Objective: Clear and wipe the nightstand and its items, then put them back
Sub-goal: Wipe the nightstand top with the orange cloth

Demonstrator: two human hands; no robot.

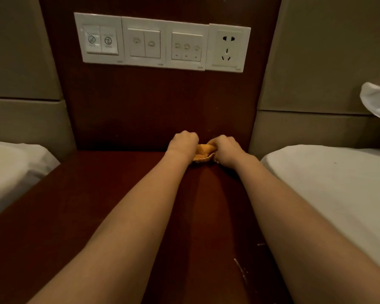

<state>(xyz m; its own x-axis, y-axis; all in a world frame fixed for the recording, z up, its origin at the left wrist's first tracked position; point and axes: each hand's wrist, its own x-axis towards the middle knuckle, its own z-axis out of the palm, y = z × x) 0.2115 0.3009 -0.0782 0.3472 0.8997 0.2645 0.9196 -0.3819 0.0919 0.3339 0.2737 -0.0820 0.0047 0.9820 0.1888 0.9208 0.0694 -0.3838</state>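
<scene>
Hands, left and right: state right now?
Left hand: closed, gripping the orange cloth.
Right hand: closed, gripping the same cloth.

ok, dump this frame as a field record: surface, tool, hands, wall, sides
surface: dark reddish-brown wooden nightstand top, pale scratches near its front right
tool: crumpled orange cloth, on the top close to the back wall panel
left hand: fingers curled, grips the cloth's left end
right hand: fingers curled, grips the cloth's right end
wall: white plastic switch plates, white socket at the row's right end
sides: white-sheeted left bed, right bed
</scene>
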